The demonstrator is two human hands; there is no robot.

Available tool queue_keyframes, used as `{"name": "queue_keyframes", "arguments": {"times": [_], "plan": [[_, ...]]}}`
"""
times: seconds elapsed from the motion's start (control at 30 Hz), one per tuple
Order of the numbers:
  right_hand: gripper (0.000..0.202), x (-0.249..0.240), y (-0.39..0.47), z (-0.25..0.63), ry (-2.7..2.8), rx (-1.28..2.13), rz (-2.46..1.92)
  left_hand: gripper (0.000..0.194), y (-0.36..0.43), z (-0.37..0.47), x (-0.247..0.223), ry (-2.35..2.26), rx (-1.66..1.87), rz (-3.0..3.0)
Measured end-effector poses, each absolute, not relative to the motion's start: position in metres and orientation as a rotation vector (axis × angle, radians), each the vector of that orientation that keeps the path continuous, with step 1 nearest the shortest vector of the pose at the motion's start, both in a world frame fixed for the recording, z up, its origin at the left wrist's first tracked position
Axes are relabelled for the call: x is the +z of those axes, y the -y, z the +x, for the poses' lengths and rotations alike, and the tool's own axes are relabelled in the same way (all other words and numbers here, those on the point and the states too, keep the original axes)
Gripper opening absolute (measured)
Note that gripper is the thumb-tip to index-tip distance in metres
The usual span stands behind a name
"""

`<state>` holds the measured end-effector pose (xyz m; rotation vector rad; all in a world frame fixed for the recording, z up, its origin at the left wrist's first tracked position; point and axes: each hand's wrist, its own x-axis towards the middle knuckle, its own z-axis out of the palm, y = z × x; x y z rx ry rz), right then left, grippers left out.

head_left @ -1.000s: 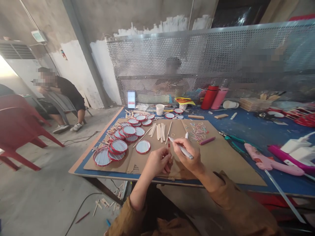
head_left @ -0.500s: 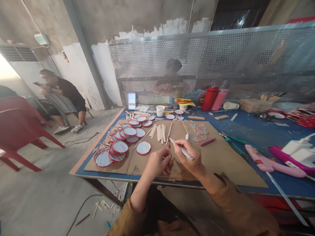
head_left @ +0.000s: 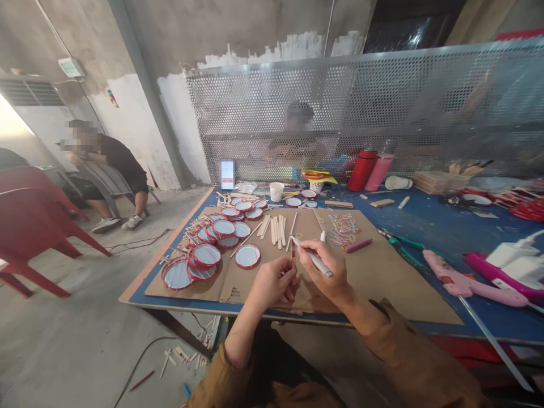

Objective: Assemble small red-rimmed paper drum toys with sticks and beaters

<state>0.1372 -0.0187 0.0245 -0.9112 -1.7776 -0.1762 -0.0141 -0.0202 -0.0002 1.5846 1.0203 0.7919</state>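
Between the fingers of my left hand (head_left: 276,279) an upright wooden craft stick (head_left: 293,256), coloured reddish-brown along its upper part, is gripped. My right hand (head_left: 327,266) is closed around a white marker pen (head_left: 318,262), its tip at the stick's upper end. The marker's cap (head_left: 323,236) shows just above the right hand. Beyond the hands, pale craft sticks (head_left: 278,231) lie on the cardboard sheet (head_left: 374,277). A round red-rimmed disc (head_left: 247,256) lies left of them, near a heap of similar discs (head_left: 207,255).
Loose rubber bands (head_left: 343,228) and a purple pen (head_left: 358,245) lie right of the hands. Farther right are green-handled pliers (head_left: 403,251) and a pink glue gun (head_left: 463,277). A paper cup (head_left: 277,191) and a red bottle (head_left: 362,170) stand behind. Another person (head_left: 114,164) sits at left.
Both hands keep nearly the same place. The marker's tip has shifted very slightly left and down at the top of the stick.
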Motion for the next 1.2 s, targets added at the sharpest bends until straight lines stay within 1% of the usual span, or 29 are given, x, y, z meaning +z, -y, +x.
{"name": "queue_keyframes", "arguments": {"times": [0.13,0.6,0.77,0.97,1.2], "plan": [[0.007,0.0241,0.0191,0.1374,1.719,-0.197,-0.949,0.010,0.0210,-0.0140,0.0014,-1.007,0.796,1.543],[0.003,0.0252,0.0215,0.1373,1.711,-0.114,-0.985,0.012,0.0192,-0.0144,-0.0027,-0.997,0.811,1.543],[0.005,0.0251,0.0211,0.1373,1.700,-0.121,-0.983,0.012,0.0187,-0.0148,-0.0049,-1.008,0.796,1.556],[0.003,0.0261,0.0224,0.1374,1.693,-0.144,-0.968,0.012,0.0198,-0.0138,-0.0019,-1.002,0.809,1.557],[0.006,0.0252,0.0224,0.1368,1.712,-0.103,-0.964,0.010,0.0210,-0.0134,0.0003,-1.012,0.803,1.549]]}}
